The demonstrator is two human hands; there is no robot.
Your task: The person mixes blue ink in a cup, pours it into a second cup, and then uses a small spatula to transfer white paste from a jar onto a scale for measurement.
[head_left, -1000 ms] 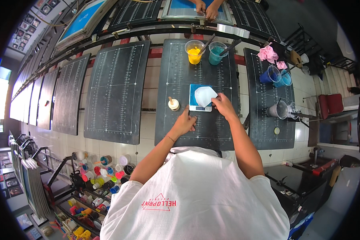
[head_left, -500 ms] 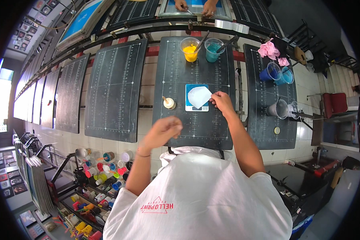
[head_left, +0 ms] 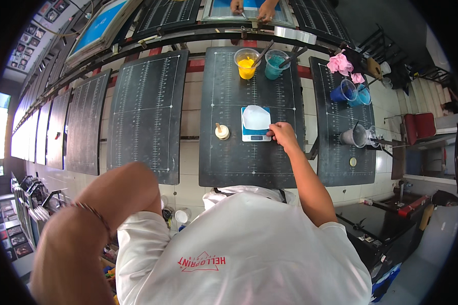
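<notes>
A small blue-and-white digital scale (head_left: pixel 256 138) rests on the dark board in front of me. On top of it lies a piece of white paper (head_left: pixel 256 118) with cut corners. My right hand (head_left: pixel 284 136) is at the scale's right edge, thumb and finger pinched at the paper's lower right corner. My left hand (head_left: pixel 68 254) is raised close to the camera at the lower left, bracelet at its wrist; its fingers are out of sight. Left of the scale stands a small cream jar (head_left: pixel 222 133) with a wooden stick in it.
Cups of yellow ink (head_left: pixel 246 67) and teal ink (head_left: pixel 275 70) with stirrers stand at the board's far end. The right board holds blue cups (head_left: pixel 343 91), pink crumpled cloth (head_left: pixel 340 63) and a grey cup (head_left: pixel 353 136). Another person's hands (head_left: pixel 264 11) work at a frame across.
My left hand has swung from over the board's near left corner up toward the camera. The paper now lies flatter on the scale, with my right hand still beside it.
</notes>
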